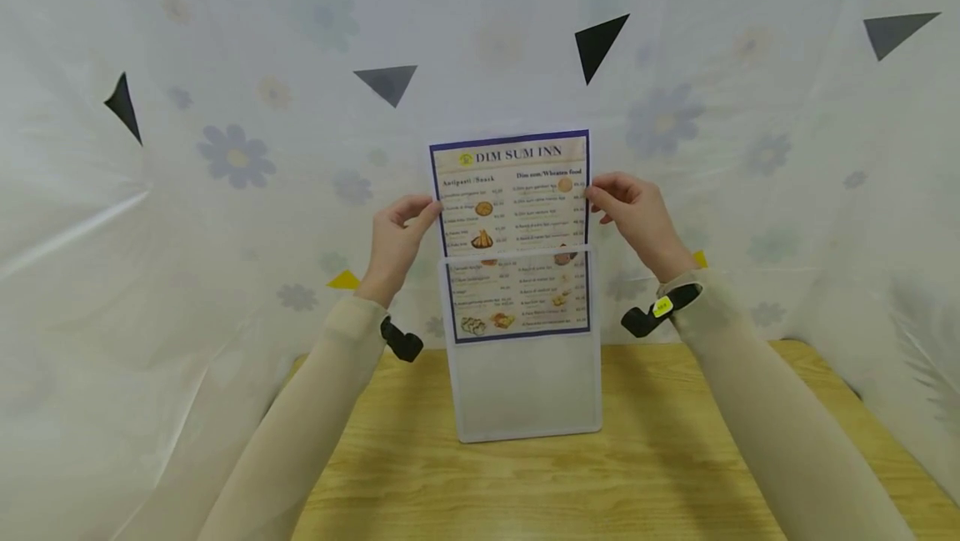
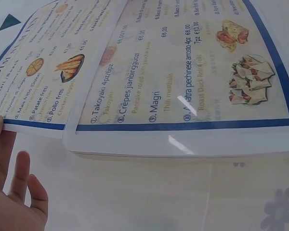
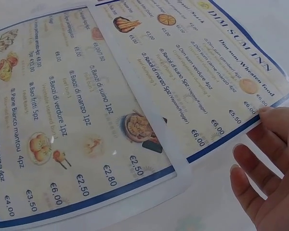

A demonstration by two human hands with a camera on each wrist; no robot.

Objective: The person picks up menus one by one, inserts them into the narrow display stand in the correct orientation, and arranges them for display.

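A printed menu sheet (image 1: 512,191) headed "DIM SUM INN" stands upright, its lower half inside a clear plastic sleeve holder (image 1: 528,395) that rests on the wooden table (image 1: 675,458). My left hand (image 1: 427,212) pinches the menu's left edge just above the sleeve's top rim. At about the same height, my right hand (image 1: 597,193) pinches the right edge. In the left wrist view the menu (image 2: 38,72) sticks out past the sleeve's (image 2: 183,142) white border, with my left hand (image 2: 9,192) at its edge. The right wrist view shows my right fingertips (image 3: 267,113) on the menu's (image 3: 216,72) blue border.
A translucent flower-printed plastic sheet (image 1: 225,157) hangs behind and on both sides of the table. Black triangle marks (image 1: 597,42) and small yellow ones (image 1: 343,280) are stuck on it. The table's bare wood lies in front of the holder.
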